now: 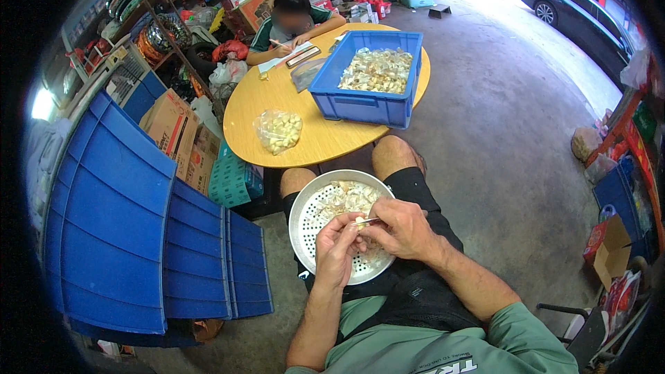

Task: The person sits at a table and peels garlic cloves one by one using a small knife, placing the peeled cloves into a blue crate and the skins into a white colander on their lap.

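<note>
On my lap rests a round perforated metal tray (298, 239) with garlic cloves and papery skins (343, 197) scattered in it. Above the tray, my left hand (336, 248) pinches a small pale garlic clove (359, 221) between thumb and fingers. My right hand (403, 228) is closed round a small knife (373, 221), its thin metal blade against the clove. Most of the knife's handle is hidden by the fingers. On the round wooden table (242, 111) ahead, a clear bag of peeled cloves (280, 131) lies left of a blue plastic bin (360, 106) of unpeeled garlic (377, 71).
Across the table a person (294, 24) leans over paper, pen in hand, near a phone (303, 57). Large blue panels (111, 215) and cardboard boxes (173, 131) stand at left. At right are an open carton (609, 253) and a dark car (575, 17) outside.
</note>
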### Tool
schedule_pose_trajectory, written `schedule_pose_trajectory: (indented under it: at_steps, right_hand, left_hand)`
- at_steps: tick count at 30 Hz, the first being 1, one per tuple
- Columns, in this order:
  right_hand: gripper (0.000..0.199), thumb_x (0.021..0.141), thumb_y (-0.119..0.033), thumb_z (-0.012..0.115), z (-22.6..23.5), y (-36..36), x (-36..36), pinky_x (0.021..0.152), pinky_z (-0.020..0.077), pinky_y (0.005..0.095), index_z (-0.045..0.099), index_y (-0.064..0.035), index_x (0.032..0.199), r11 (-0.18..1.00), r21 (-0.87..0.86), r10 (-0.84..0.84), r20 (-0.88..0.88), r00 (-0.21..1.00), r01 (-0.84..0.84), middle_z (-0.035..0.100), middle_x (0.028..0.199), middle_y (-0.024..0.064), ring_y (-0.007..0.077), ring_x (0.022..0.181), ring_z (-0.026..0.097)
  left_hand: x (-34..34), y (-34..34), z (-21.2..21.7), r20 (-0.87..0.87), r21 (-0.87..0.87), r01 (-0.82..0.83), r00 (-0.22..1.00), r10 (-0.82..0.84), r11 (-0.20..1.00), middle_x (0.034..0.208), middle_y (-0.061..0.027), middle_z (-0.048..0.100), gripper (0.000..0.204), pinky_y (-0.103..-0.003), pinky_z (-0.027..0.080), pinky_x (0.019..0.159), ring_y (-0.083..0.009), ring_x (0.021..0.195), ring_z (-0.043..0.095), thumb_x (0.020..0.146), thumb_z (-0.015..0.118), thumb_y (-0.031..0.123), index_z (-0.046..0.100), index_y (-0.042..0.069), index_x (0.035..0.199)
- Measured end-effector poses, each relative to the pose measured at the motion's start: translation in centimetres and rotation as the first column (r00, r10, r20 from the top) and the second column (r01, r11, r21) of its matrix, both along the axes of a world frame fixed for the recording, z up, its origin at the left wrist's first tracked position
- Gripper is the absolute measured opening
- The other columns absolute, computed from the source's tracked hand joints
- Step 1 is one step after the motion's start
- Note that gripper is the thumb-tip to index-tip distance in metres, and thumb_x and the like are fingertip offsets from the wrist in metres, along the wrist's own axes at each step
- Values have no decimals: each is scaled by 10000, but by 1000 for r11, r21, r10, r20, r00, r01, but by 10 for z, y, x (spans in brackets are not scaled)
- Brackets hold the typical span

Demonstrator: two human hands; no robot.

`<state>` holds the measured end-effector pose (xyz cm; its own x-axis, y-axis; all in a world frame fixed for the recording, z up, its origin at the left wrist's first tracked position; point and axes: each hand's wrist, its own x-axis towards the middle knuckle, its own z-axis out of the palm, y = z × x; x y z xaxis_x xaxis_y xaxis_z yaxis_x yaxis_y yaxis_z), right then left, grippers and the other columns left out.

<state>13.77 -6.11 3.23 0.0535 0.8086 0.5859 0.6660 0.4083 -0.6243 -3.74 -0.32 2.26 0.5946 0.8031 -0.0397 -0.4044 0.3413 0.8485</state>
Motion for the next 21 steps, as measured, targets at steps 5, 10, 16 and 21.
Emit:
schedule_pose_trajectory:
  at_steps: [5,10,16,21]
  right_hand:
    - [282,882,-264,755,0,-1,1,653,531,443,630,-12,856,999,-43,29,-15,999,-30,652,777,160,349,727,675]
    - [285,891,-277,742,-1,-2,2,660,536,444,638,-14,863,994,-86,67,-32,997,-70,654,770,152,341,733,682]
    - [287,893,-285,731,0,-4,2,671,539,448,639,-13,885,972,-159,177,0,984,-175,672,791,156,343,767,696]
    - [217,881,-218,715,-2,-2,1,684,535,455,628,-20,903,992,-87,89,-18,996,-90,658,803,163,355,766,682]
  left_hand:
    - [0,0,0,7,-3,2,1000,-2,1000,912,-52,693,214,-249,553,645,-89,742,629,1015,587,71,643,-32,1194]
    - [-3,4,-5,41,-74,58,998,-55,996,974,-59,677,232,-248,546,686,-100,780,623,1029,586,89,624,-31,1223]
    - [-1,7,-10,186,-231,46,983,-2,972,1066,-74,652,291,-276,521,746,-133,874,608,1057,539,127,569,-21,1306]
    - [-6,13,-13,316,-258,144,947,-58,955,1068,-68,622,328,-268,489,745,-138,884,587,1073,515,146,530,2,1367]
